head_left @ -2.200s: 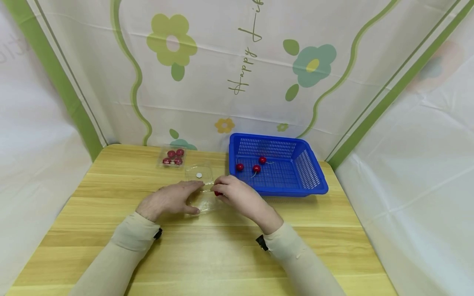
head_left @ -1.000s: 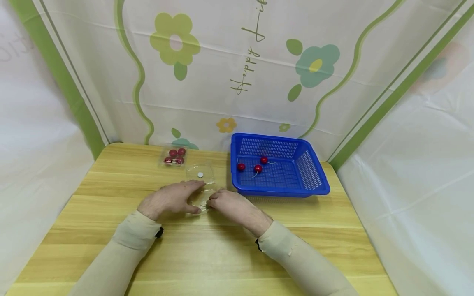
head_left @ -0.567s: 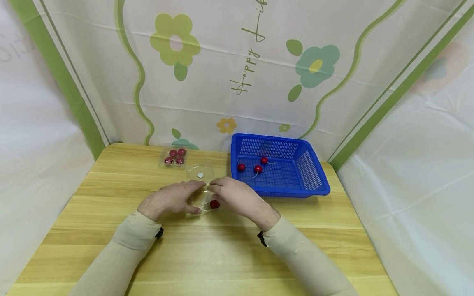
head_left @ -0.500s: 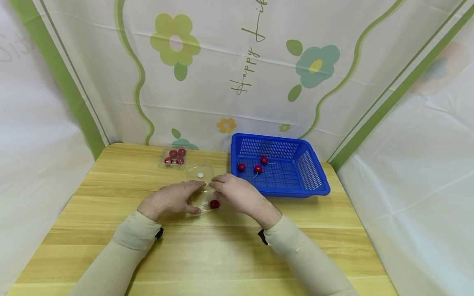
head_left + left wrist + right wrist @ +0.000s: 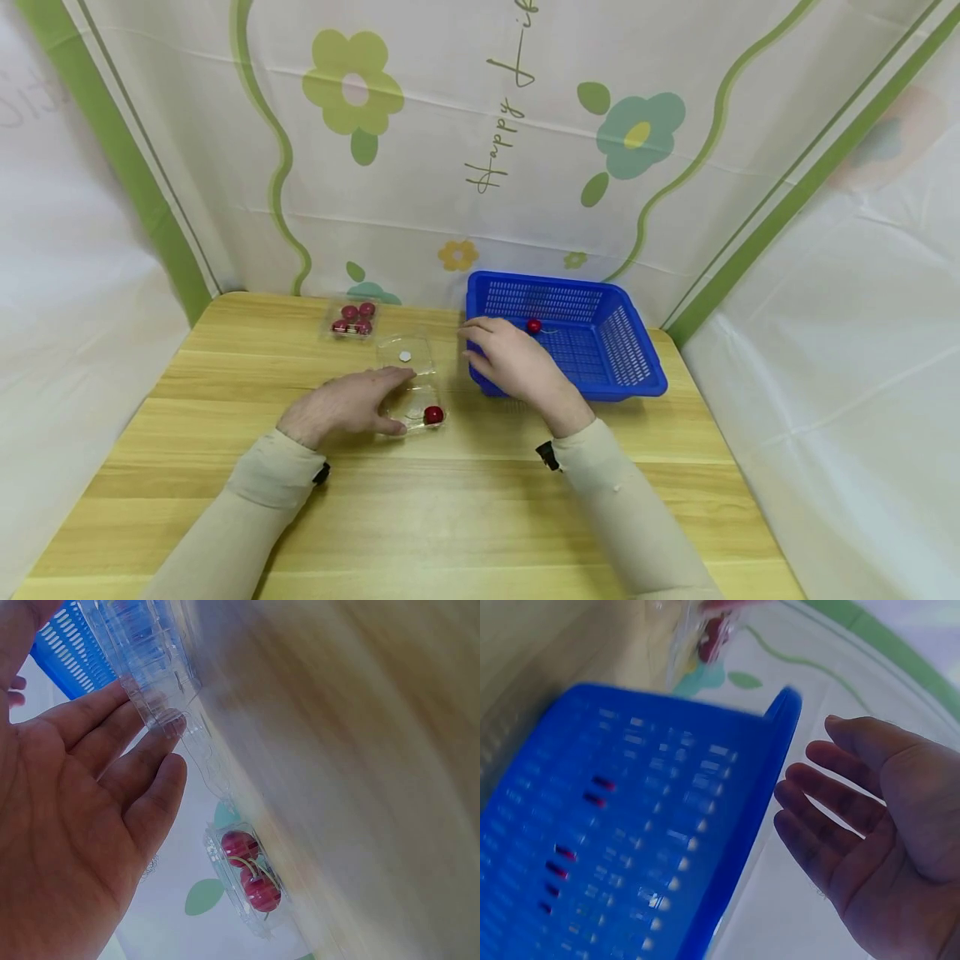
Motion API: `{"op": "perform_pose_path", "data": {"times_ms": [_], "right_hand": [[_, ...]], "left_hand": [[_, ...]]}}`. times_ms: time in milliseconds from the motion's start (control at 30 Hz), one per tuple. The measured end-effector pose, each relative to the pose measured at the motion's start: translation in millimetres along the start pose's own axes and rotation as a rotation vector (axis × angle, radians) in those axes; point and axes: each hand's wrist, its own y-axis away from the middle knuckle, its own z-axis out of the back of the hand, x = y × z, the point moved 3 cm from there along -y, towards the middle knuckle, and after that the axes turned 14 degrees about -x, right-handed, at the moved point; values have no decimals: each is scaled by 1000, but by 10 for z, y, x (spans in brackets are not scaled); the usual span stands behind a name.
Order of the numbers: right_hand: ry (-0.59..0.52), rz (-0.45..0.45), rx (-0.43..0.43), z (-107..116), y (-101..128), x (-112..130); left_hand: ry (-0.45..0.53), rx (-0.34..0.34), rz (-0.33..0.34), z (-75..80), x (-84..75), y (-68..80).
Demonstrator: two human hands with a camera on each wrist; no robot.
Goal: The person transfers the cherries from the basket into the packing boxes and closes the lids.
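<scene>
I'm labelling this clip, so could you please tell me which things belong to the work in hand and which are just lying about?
In use:
- left hand, resting on the open box
- cherry in that box
- right hand, empty, over the basket
- basket cherry

Lying about:
- closed box of cherries at the back
- table

Wooden table (image 5: 450,517): blue basket (image 5: 626,367), open clear box (image 5: 411,379), closed cherry box (image 5: 351,320).

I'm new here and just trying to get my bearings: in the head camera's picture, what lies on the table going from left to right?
Closed clear box of cherries → left hand → open clear box with one cherry → right hand → blue basket.
</scene>
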Motion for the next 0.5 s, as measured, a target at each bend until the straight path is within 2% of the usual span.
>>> {"op": "perform_pose_path", "data": {"times_ms": [267,500], "right_hand": [[3,-90,-2,-25,-11,-306],[-3,-152,25,-149,-27,-488]], "left_hand": [[3,8,3,-9,6,-2],[9,6,1,1,-2,2]]}}
